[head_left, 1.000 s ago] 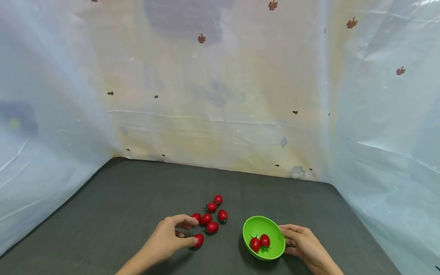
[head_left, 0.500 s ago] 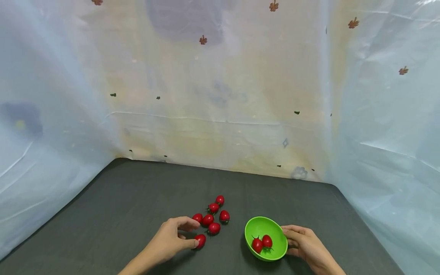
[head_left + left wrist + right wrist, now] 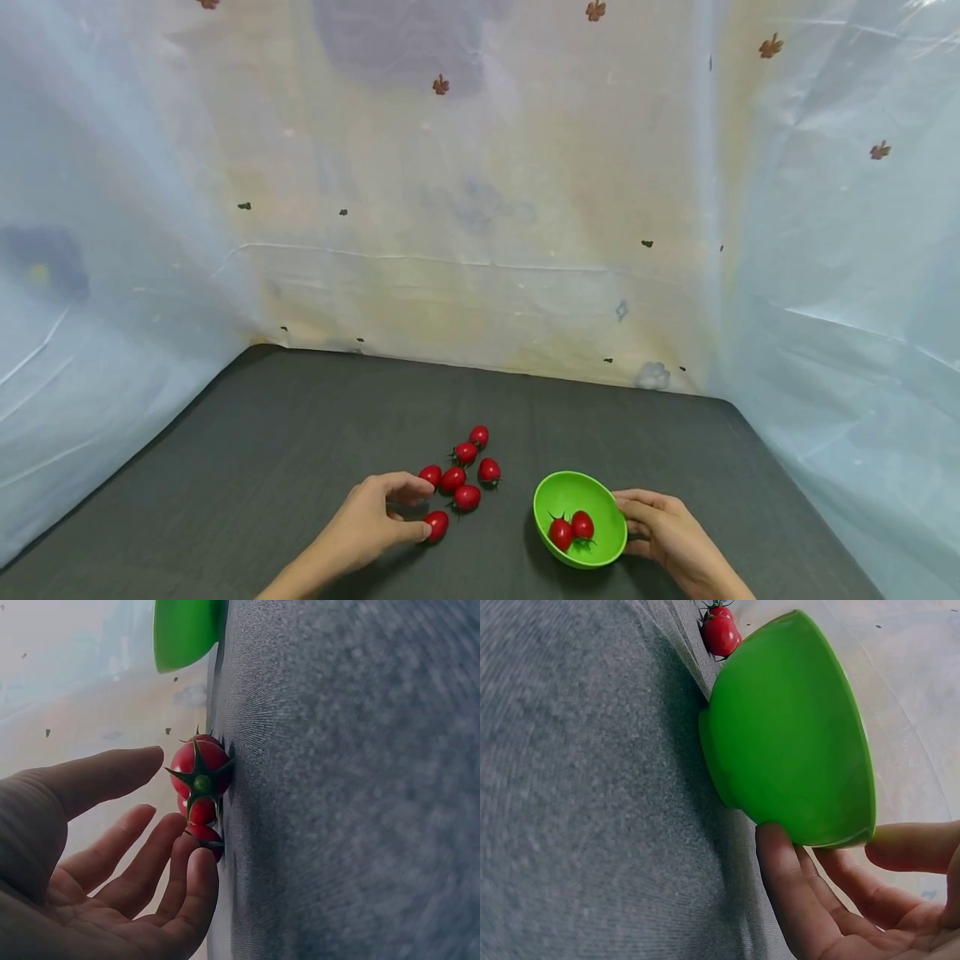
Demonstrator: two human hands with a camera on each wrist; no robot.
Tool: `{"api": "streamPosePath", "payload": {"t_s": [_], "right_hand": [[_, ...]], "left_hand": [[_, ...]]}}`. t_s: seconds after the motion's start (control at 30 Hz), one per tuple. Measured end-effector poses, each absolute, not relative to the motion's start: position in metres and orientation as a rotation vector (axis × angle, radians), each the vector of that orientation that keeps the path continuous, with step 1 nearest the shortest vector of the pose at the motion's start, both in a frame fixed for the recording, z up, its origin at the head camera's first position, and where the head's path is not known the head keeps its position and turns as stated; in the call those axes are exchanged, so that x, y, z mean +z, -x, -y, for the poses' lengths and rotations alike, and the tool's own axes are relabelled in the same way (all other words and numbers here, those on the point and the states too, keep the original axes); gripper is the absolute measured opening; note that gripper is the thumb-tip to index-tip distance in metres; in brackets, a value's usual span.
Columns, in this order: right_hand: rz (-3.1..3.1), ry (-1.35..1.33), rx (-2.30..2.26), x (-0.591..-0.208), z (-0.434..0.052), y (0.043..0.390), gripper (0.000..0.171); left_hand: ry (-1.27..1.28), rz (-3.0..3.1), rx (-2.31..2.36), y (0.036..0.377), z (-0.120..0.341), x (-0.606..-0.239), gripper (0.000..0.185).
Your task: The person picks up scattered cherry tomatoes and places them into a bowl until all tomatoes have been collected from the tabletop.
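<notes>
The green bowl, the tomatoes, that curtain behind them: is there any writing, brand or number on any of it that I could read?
None can be read.
The green bowl is plain.
The tomatoes carry no label.
The curtain shows only small leaf-like marks and dark specks, no letters.

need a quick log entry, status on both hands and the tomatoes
Left hand open, fingertips at nearest tomato. Right hand steadies green bowl, two tomatoes inside. Five loose tomatoes close behind; nothing blocking.
</notes>
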State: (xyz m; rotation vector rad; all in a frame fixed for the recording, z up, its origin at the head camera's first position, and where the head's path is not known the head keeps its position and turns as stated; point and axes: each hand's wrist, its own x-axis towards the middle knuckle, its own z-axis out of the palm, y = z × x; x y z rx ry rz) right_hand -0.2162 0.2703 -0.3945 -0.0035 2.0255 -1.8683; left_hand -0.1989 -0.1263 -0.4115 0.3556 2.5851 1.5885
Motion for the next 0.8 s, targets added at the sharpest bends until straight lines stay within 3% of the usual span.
{"api": "streamPosePath", "payload": {"t_s": [0.8], "right_hand": [[-2.014, -0.023, -1.867, -0.3949, -0.2711, 0.2174, 0.043]], "left_hand": [[-0.415, -2.522, 1.551, 0.2014, 0.1235, -0.4169, 0.041]]}}
